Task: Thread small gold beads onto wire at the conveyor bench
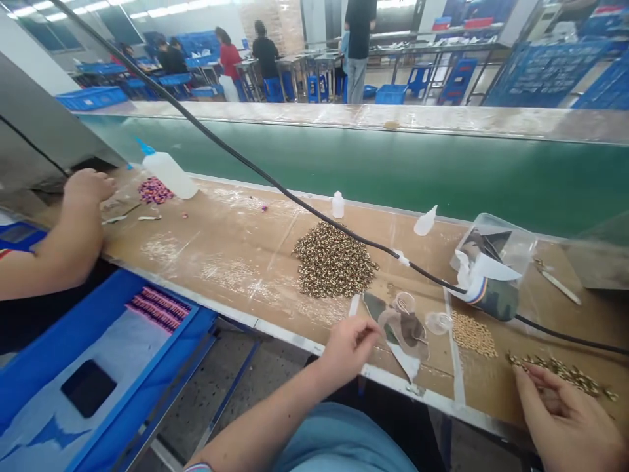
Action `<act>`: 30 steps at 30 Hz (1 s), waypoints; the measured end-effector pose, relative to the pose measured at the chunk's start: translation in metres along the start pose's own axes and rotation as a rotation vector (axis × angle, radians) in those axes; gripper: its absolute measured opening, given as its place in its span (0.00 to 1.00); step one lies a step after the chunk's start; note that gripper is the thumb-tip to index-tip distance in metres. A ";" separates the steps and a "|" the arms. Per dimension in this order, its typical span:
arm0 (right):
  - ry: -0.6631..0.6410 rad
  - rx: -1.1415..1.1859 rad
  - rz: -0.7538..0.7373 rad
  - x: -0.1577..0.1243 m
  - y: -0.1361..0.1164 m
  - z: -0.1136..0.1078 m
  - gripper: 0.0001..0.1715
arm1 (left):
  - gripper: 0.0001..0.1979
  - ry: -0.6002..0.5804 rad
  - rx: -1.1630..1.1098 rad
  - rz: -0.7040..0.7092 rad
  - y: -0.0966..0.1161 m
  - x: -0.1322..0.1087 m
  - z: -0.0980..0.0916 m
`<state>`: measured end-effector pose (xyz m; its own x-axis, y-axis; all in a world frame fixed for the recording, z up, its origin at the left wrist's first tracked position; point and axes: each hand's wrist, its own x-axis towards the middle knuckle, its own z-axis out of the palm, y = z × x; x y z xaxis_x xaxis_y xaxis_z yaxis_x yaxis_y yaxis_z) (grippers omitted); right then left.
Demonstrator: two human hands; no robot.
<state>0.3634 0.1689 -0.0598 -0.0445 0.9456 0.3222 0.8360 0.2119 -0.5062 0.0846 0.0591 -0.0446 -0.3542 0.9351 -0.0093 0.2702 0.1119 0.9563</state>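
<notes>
Head view: the left hand (348, 351) is pinching something tiny; the open right hand (565, 419) is hovering by gold beads (560, 375) at the bench (230, 262) edge.

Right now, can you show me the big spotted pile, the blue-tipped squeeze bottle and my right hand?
Spotted pile (334, 260), head view, on its middle.
Squeeze bottle (168, 174), head view, on its body.
Right hand (565, 419), head view, on its middle.
</notes>
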 end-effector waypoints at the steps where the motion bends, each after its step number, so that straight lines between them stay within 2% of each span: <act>1: 0.006 -0.003 -0.004 -0.001 -0.007 0.000 0.27 | 0.07 0.076 0.097 0.043 -0.001 0.005 -0.009; 3: 0.009 0.030 -0.020 -0.002 -0.019 0.003 0.28 | 0.09 0.197 0.229 0.068 -0.004 0.016 -0.025; 6: 0.002 0.115 -0.059 -0.002 -0.030 0.010 0.28 | 0.09 0.231 0.376 0.078 -0.010 0.029 -0.038; 10: 0.006 0.155 -0.164 -0.005 -0.049 0.012 0.25 | 0.07 0.209 0.508 0.117 -0.015 0.035 -0.035; 13: -0.048 0.225 -0.266 -0.008 -0.072 0.014 0.20 | 0.09 0.222 0.554 0.132 -0.016 0.035 -0.029; 16: -0.110 0.241 -0.365 -0.009 -0.096 0.022 0.16 | 0.08 0.215 0.573 0.130 -0.017 0.033 -0.028; 20: -0.118 0.185 -0.485 -0.005 -0.116 0.039 0.16 | 0.08 0.207 0.533 0.098 -0.016 0.031 -0.029; 25: -0.083 0.156 -0.560 -0.001 -0.123 0.054 0.16 | 0.10 0.190 0.468 0.011 -0.014 0.028 -0.036; 30: -0.018 0.077 -0.582 0.005 -0.125 0.054 0.20 | 0.12 0.154 0.396 -0.094 -0.009 0.028 -0.043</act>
<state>0.2293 0.1609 -0.0384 -0.4944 0.6724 0.5509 0.6292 0.7141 -0.3069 0.0340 0.0703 -0.0409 -0.5148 0.8571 -0.0189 0.5422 0.3426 0.7672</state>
